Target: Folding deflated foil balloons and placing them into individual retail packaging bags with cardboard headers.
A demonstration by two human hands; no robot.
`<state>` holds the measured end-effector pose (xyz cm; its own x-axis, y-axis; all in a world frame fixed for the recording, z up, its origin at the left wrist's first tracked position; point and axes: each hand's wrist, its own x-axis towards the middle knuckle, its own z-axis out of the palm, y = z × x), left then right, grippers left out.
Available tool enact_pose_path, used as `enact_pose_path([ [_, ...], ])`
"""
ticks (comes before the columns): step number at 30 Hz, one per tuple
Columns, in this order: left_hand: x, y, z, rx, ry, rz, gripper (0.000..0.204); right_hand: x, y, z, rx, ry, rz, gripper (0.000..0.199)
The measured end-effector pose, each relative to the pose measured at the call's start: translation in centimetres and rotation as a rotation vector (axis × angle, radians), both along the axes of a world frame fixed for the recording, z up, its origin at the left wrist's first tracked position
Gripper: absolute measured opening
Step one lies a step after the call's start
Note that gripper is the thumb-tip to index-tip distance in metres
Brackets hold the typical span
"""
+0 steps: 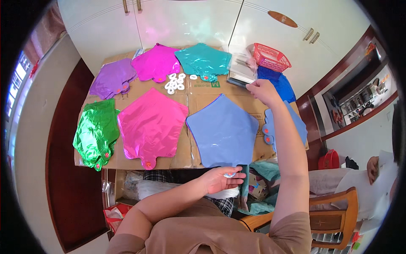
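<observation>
Your half-curled left hand (pixel 220 178) holds a small, round, shiny thing (pixel 229 175) just below the flat, blue, five-sided foil shape (pixel 222 129). Your right hand (pixel 265 91) touches the clear plastic bag stack (pixel 242 74); I can't tell if it grips.

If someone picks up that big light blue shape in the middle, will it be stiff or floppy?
The light blue shape would probably flop, because it lies flat and looks sheet-thin. It is likely light for its size, for the same reason. Its smooth, slightly shiny face suggests it may slide easily if pushed across the cardboard.
</observation>
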<state>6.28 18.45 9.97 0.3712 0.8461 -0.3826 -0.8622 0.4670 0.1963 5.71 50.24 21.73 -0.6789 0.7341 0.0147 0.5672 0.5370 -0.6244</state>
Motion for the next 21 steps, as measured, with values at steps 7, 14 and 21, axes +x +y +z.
enact_pose_path([
  [7, -2.7, -5.5, 0.1, -0.009, 0.309, -0.099, 0.048, -1.9, -0.1, 1.6, 0.012, 0.002, 0.026, 0.036],
  [14, -6.1, -9.5, 4.4, 0.078, 0.718, -0.015, 0.038, -1.6, -0.6, 3.7, -0.062, 0.099, 0.018, 0.032],
  [21, -6.6, -9.5, 7.8, 0.243, 1.197, 0.205, 0.027, 0.5, -1.8, 4.4, -0.088, 0.059, 0.064, 0.024],
])
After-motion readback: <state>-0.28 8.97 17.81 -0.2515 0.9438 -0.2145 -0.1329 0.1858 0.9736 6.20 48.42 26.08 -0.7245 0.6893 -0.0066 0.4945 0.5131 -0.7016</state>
